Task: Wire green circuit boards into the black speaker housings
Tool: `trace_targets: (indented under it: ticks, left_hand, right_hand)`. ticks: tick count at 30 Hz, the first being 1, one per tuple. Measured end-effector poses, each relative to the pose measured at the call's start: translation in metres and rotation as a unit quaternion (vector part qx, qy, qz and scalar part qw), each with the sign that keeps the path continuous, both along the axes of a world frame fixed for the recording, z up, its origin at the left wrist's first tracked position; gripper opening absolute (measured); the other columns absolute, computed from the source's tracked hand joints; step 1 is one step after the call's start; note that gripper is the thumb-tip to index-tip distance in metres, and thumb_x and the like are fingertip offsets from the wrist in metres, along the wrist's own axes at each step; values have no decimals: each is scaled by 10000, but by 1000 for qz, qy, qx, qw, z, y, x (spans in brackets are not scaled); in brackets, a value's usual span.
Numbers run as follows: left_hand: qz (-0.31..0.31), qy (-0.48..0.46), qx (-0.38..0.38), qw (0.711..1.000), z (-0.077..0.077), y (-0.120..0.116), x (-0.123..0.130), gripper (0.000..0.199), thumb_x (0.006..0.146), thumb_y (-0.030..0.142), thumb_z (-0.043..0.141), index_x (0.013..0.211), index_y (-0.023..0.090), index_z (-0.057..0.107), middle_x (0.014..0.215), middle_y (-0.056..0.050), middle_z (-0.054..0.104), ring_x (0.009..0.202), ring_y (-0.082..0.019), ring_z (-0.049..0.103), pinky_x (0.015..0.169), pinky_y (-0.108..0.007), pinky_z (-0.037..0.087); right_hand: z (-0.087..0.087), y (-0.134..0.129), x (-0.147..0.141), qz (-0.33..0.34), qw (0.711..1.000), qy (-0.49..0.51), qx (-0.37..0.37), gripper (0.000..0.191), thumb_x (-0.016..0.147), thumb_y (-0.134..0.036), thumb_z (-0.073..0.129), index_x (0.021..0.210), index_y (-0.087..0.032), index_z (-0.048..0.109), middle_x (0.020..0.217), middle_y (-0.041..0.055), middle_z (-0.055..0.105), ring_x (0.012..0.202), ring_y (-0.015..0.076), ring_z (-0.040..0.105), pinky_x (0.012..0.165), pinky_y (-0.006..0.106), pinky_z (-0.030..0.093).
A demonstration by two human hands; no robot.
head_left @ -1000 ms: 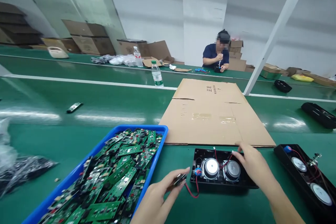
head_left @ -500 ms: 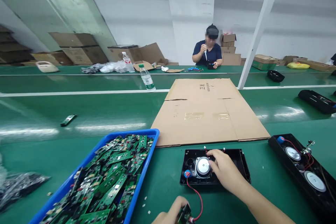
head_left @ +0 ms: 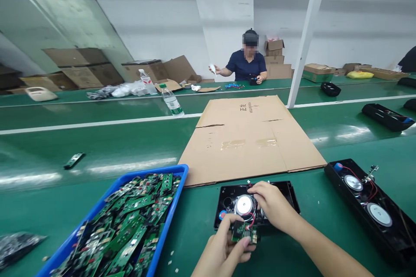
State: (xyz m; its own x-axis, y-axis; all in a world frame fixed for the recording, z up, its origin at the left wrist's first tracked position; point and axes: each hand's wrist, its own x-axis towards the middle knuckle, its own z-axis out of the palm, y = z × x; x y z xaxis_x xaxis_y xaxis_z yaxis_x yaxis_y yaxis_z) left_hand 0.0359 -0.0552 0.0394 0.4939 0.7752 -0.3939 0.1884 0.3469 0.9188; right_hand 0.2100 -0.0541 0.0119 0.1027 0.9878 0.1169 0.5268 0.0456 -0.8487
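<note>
A black speaker housing (head_left: 290,197) lies on the green bench, with a round silver speaker (head_left: 244,204) and a blue-and-red part (head_left: 222,215) inside. My left hand (head_left: 227,242) grips a small green circuit board (head_left: 241,230) over the housing's front edge; a red wire runs from the board. My right hand (head_left: 276,207) reaches over the housing beside the speaker, fingers bent and close together near its back edge. Whatever its fingertips pinch, perhaps a thin wire, is too small to make out.
A blue tray (head_left: 184,173) full of circuit boards stands at left. Flat cardboard (head_left: 247,160) lies behind the housing. Another housing with two speakers (head_left: 393,242) is at right. A bottle (head_left: 172,101) stands farther back. Across the bench sits a person (head_left: 247,62) holding a white tool.
My left hand has risen with the circuit board, from the bottom edge to the housing's front. My right hand stays over the housing. The person opposite has moved the white tool outward.
</note>
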Motion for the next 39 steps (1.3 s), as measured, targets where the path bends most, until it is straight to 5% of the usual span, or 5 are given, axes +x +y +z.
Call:
trace_targets:
  ticks: [4, 6, 12, 19, 39]
  left_hand:
    - [21, -17, 67, 997, 4, 14, 7, 347, 758, 440, 648, 959, 207, 489, 769, -25, 702, 764, -231, 715, 719, -304, 589]
    - [5, -8, 95, 995, 5, 22, 12, 314, 785, 415, 613, 985, 207, 491, 789, -26, 702, 802, -231, 711, 750, -310, 589]
    - [-23, 11, 123, 992, -1, 31, 18, 286, 842, 387, 532, 1051, 200, 476, 845, -39, 701, 833, -233, 705, 766, -329, 593]
    - [-45, 34, 129, 990, -2, 26, 17, 275, 873, 372, 485, 1086, 198, 477, 871, -44, 699, 846, -225, 697, 770, -325, 589]
    - [-52, 19, 115, 992, -6, 28, 21, 293, 854, 367, 484, 1084, 185, 483, 810, -47, 666, 760, -225, 703, 711, -337, 595]
  right_hand:
    - [-2, -12, 16, -20, 995, 102, 1, 124, 861, -183, 437, 916, -172, 547, 797, 10, 589, 502, 89, 540, 393, 172, 396]
    - [-4, -18, 19, -36, 991, 132, 0, 142, 864, -233, 441, 988, -180, 487, 777, -2, 576, 485, 89, 523, 344, 153, 339]
    - [-1, -30, 6, -24, 997, 57, 40, 115, 842, -177, 496, 762, -175, 578, 737, 7, 542, 604, 109, 489, 543, 213, 418]
    - [-9, -36, -3, 25, 973, -145, 177, 188, 939, -151, 369, 814, -177, 507, 771, 26, 536, 659, 139, 506, 571, 244, 427]
    - [-7, -37, -1, 39, 939, -208, 273, 224, 971, -109, 344, 866, -147, 538, 759, 44, 569, 649, 132, 530, 541, 231, 454]
